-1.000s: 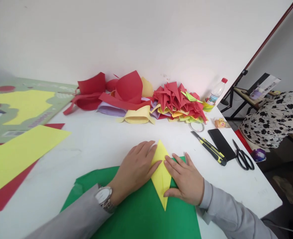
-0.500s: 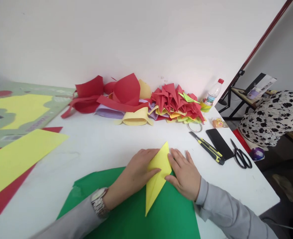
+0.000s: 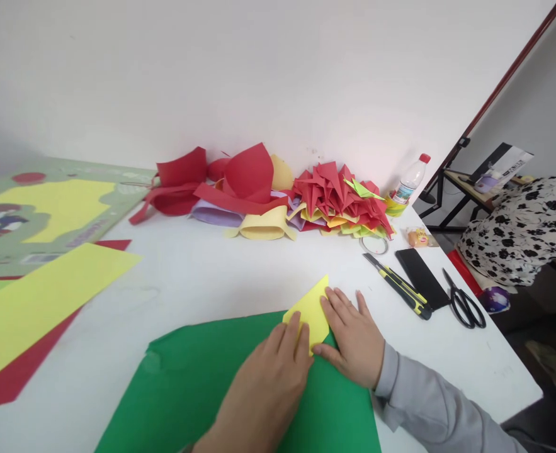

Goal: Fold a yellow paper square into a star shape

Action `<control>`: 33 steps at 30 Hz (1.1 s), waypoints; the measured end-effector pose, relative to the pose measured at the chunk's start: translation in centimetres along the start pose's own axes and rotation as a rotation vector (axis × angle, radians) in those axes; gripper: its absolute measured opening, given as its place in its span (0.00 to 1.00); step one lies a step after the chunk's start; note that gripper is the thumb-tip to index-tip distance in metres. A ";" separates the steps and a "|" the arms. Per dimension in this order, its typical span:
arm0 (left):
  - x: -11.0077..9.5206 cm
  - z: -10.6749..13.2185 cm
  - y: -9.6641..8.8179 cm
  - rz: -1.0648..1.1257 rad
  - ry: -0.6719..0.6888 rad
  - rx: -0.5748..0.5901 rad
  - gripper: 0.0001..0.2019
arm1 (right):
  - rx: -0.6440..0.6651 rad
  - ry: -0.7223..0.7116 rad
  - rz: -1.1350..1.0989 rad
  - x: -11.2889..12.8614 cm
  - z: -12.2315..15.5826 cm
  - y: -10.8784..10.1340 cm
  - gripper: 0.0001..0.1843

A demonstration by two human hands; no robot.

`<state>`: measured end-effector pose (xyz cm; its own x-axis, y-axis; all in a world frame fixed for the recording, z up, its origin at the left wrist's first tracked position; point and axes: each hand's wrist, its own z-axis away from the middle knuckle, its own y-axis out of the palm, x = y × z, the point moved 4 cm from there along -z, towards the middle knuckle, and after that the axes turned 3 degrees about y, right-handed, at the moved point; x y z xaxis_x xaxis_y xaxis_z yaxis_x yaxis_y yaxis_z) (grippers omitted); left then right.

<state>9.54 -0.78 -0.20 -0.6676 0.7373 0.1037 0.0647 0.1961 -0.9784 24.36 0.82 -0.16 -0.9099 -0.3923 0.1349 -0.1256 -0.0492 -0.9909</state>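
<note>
A folded piece of yellow paper (image 3: 310,314) lies over the far edge of a green sheet (image 3: 202,377), its top corner pointing away from me. My left hand (image 3: 268,377) comes in from below, its fingertips pressed down on the left and lower part of the paper; the paper's lower tip is hidden beneath it. On the other side, my right hand (image 3: 353,333) grips the right edge, with its fingers along the upper right and its thumb at the lower corner. Both hands are closed down on the paper.
Red folded-paper pieces (image 3: 329,189) and curled red paper (image 3: 249,173) lie along the wall. To the right are a utility knife (image 3: 400,289), a black flat box (image 3: 422,277), scissors (image 3: 464,302) and a bottle (image 3: 412,179). Yellow strips (image 3: 55,302) lie left. A person (image 3: 527,226) is beyond the table.
My left hand has moved from the paper's left side down over its lower part. The long lower point of the yellow paper no longer shows. My right hand stays at the right edge.
</note>
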 end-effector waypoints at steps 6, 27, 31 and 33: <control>-2.3 0.8 0.3 -0.184 0.016 -0.089 0.19 | 0.016 -0.002 0.035 0.0 0.1 -0.1 0.32; 5.6 -1.0 2.2 1.173 -0.678 -0.199 0.32 | -0.066 0.246 -0.278 -1.8 -1.1 -0.4 0.38; 5.5 -1.3 1.8 1.180 -0.698 -0.184 0.34 | -0.136 0.200 -0.488 -2.4 -1.3 0.2 0.42; 5.3 -1.3 1.8 1.186 -0.699 -0.149 0.35 | -0.191 0.167 -0.686 -2.5 -1.3 0.5 0.44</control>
<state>7.10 4.36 -1.21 -0.3846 0.0449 -0.9220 0.8976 -0.2149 -0.3849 26.01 2.98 -0.96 -0.6483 -0.1848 0.7386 -0.7415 -0.0668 -0.6676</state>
